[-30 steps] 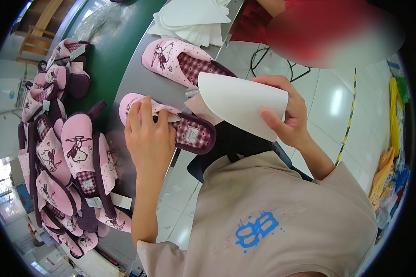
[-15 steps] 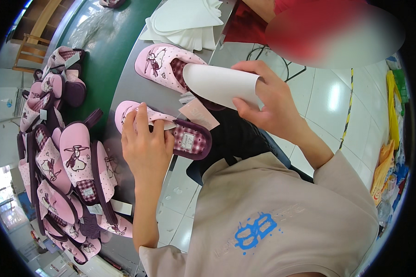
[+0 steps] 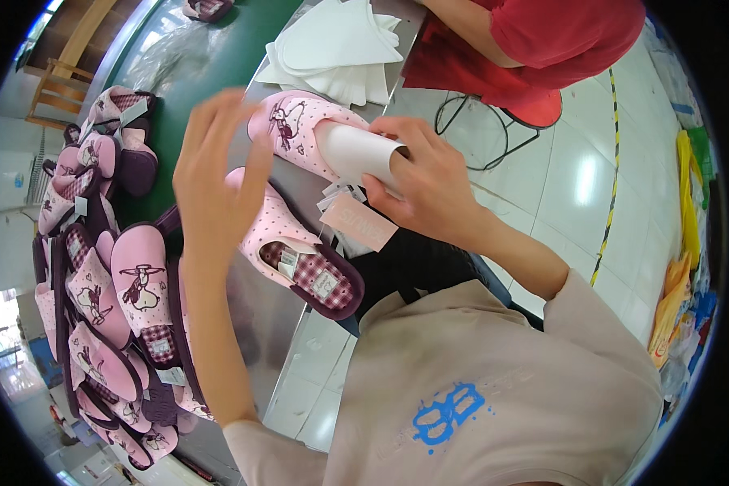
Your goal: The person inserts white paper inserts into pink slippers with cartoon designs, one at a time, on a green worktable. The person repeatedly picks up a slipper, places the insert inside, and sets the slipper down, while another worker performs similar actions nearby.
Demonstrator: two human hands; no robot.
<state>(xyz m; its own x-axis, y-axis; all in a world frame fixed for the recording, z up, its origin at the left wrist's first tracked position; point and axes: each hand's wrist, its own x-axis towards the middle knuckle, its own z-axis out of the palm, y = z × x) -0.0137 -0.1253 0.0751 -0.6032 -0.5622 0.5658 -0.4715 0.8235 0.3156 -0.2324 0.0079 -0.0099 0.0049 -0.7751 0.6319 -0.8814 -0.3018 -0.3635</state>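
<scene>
Two pink slippers with plaid insoles lie on the metal table. In the opening of the far slipper (image 3: 284, 122) sits a curved white insert sheet (image 3: 350, 152), partly inside the toe. My right hand (image 3: 421, 174) grips the sheet's outer end, bending it between thumb and fingers. My left hand (image 3: 219, 166) is raised, slightly blurred, fingers apart, with nothing in it. It is nearest the toes of both slippers and hides part of the near slipper (image 3: 279, 243). A pink hang tag (image 3: 358, 222) lies between the slippers, close below my right hand.
Many similar pink slippers (image 3: 138, 283) are heaped on the left. A stack of white insert sheets (image 3: 332, 40) lies at the table's far end. Beyond it, a person in a red sleeve (image 3: 567, 32) is beside a red stool (image 3: 535, 113). Coloured bags (image 3: 672, 300) line the right.
My left hand has let go of the near slipper and lifted up and left. My right hand has pushed the white sheet deeper into the far slipper, curling it.
</scene>
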